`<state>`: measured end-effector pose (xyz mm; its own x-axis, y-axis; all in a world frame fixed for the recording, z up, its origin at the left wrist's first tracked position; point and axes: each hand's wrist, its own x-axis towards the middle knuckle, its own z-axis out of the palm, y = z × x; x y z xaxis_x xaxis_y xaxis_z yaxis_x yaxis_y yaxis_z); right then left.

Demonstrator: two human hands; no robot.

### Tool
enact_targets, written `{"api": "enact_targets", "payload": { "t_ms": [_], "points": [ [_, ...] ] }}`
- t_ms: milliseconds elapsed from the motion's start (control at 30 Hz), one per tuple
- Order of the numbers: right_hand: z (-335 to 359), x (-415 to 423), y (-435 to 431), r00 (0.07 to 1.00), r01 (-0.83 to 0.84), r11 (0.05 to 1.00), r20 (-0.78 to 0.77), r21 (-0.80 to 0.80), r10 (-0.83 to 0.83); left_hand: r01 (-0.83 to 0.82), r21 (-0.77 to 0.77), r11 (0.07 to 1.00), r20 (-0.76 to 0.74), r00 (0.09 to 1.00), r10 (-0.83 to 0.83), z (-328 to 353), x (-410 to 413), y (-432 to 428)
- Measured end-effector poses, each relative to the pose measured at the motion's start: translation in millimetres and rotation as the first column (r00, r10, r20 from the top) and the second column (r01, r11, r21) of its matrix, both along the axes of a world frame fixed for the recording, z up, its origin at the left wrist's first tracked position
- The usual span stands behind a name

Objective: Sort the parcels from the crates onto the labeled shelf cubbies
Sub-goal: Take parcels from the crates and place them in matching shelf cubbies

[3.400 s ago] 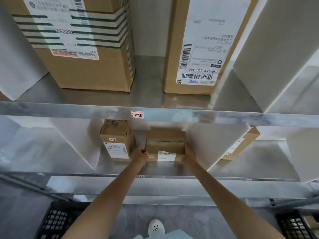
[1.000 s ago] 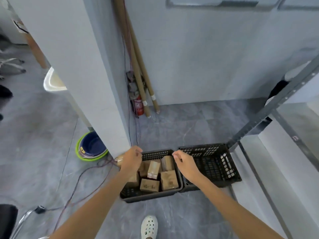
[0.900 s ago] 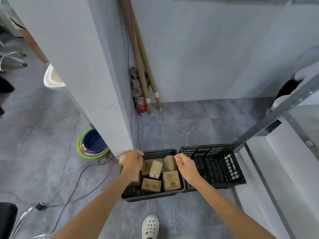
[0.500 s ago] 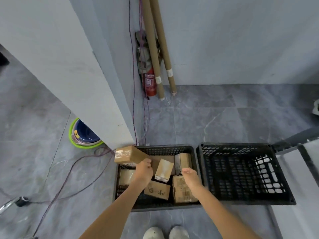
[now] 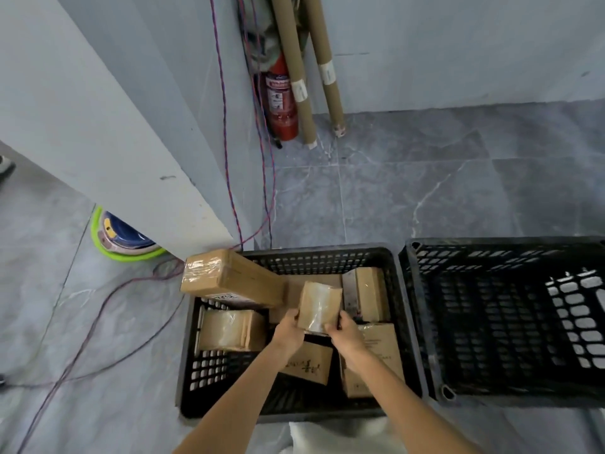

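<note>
A black plastic crate (image 5: 327, 257) on the floor holds several brown cardboard parcels. I hold a small taped parcel (image 5: 319, 304) upright over the crate's middle, my left hand (image 5: 289, 329) gripping its left edge and my right hand (image 5: 343, 330) its lower right edge. A long parcel (image 5: 229, 280) leans on the crate's far left corner. Other parcels lie below: one at the left (image 5: 229, 329), one with handwriting (image 5: 307, 365), one at the right (image 5: 379, 348).
A second black crate (image 5: 504, 316) with nothing in it stands to the right. A white wall corner (image 5: 131, 158) juts in at the left, with cables (image 5: 98, 316) on the floor. A fire extinguisher (image 5: 281, 99) and cardboard tubes (image 5: 294, 70) lean in the far corner.
I turned from the shelf to the crates and bent closer. Both hands reached into the left crate and took hold of the small taped parcel, raising it.
</note>
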<state>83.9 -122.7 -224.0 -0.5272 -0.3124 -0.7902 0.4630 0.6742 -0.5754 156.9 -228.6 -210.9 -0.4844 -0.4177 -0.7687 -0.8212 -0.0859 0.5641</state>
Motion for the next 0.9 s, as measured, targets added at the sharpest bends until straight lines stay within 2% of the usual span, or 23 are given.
{"api": "enact_targets", "payload": {
  "t_ms": [100, 267, 367, 467, 567, 667, 800, 833, 900],
  "points": [
    [54.2, -7.6, 6.9, 0.995, 0.041, 0.997, -0.087, -0.072, -0.047, -0.006, 0.003, 1.000, -0.081, 0.997, 0.006, 53.9, -0.1, -3.8],
    [213.9, -24.7, 11.4, 0.974, 0.154, 0.969, -0.134, -0.193, -0.181, -0.102, -0.002, 0.995, -0.255, 0.962, 0.098, 206.3, -16.4, 2.7],
    [327.4, -35.1, 12.6, 0.942, 0.223, 0.948, -0.198, -0.229, -0.269, -0.030, -0.069, 0.997, -0.329, 0.944, 0.006, 305.8, -29.3, 12.1],
    [440.3, -52.5, 12.7, 0.902, 0.241, 0.922, -0.281, -0.304, -0.328, 0.055, -0.144, 0.988, -0.469, 0.875, -0.117, 411.5, -47.9, 20.6],
    [538.0, -72.2, 21.9, 0.865, 0.232, 0.898, -0.342, -0.373, -0.366, 0.044, -0.111, 0.993, -0.604, 0.791, -0.102, 508.7, -70.3, 22.6],
    [623.1, -90.8, 42.0, 0.844, 0.277, 0.839, -0.298, -0.469, -0.446, 0.082, -0.191, 0.978, -0.671, 0.716, -0.191, 601.5, -84.6, 25.8],
    [724.5, -101.7, 85.9, 0.819, 0.308, 0.711, -0.204, -0.632, -0.536, -0.040, -0.258, 0.965, -0.689, 0.708, -0.155, 699.7, -103.9, 29.0],
    [746.3, -99.6, 100.5, 0.823, 0.308, 0.666, -0.161, -0.679, -0.545, -0.019, -0.227, 0.974, -0.671, 0.727, -0.143, 720.2, -108.8, 33.1],
    [781.1, -92.7, 133.2, 0.833, 0.278, 0.576, -0.106, -0.769, -0.543, 0.153, -0.084, 0.985, -0.668, 0.724, -0.170, 757.2, -114.4, 49.6]
  ]
}}
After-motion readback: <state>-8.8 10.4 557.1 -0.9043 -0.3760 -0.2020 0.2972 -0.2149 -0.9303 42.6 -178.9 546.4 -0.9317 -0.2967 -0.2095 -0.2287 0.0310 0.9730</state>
